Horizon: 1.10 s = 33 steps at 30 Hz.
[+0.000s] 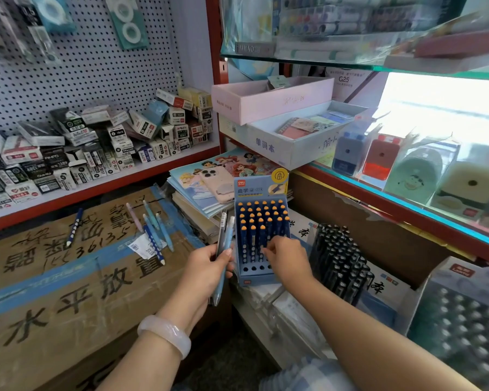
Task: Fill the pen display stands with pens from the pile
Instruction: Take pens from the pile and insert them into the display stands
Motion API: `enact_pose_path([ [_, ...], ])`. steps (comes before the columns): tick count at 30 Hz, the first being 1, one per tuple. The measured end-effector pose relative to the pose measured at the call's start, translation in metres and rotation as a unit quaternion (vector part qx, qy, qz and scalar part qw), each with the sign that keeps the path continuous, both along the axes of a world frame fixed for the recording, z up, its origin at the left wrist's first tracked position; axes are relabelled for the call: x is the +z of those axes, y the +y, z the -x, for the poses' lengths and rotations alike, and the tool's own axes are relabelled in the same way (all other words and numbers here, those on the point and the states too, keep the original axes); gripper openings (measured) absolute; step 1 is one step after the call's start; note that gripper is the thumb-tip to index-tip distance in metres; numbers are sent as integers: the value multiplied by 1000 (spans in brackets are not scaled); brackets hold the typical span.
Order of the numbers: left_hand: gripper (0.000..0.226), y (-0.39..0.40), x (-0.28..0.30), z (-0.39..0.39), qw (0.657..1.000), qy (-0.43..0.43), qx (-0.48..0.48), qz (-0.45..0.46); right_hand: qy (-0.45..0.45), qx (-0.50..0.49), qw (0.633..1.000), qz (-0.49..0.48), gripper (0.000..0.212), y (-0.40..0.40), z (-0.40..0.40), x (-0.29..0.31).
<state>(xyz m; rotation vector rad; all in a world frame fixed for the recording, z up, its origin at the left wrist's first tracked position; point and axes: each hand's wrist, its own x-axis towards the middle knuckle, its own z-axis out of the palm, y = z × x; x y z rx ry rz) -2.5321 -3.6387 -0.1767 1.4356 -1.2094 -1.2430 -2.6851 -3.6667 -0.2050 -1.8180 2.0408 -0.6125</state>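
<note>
A blue pen display stand (244, 273) stands in the middle, packed with dark blue pens with orange caps (261, 218); its front row of holes is bare. My right hand (285, 259) reaches into the stand and its fingertips pinch a dark blue pen in a front row. My left hand (209, 268) grips a bunch of pens (223, 244), light blue and grey, held upright just left of the stand. Several loose pens (153, 230) lie in a pile on the taped cardboard box (68, 277) at the left.
A stand of black pens (340, 261) sits right of the blue one. Another stand (460, 320) is at the lower right. A pink phone (216, 183) lies on stacked notebooks behind. Shelves of small boxes (96, 145) and a glass counter (407, 204) hem the area.
</note>
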Motion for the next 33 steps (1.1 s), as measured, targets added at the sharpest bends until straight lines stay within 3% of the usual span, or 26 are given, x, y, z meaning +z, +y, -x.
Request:
enact_pose_path([
  [2,15,2,2,3,1000,7,-7,5,-86,-19,996,22,19,6,2,5],
  [3,14,5,3,6,1000,10,-15,8,-171,-19,985,31,19,10,2,10],
  [5,15,11,7,13,999,28,-40,11,-345,17,938,3,20,22,0,28],
  [8,18,22,15,26,995,74,-63,8,-455,50,889,-22,22,38,3,51],
  [16,17,46,34,58,988,83,-127,8,-383,40,923,19,18,71,40,83],
  [20,20,55,53,81,986,42,-155,34,-378,-1,922,80,12,88,68,106],
  [24,24,68,66,108,984,71,-164,11,-347,-54,926,141,9,116,116,131],
  [33,21,118,64,187,956,49,-289,16,-167,-113,963,181,5,210,215,124],
])
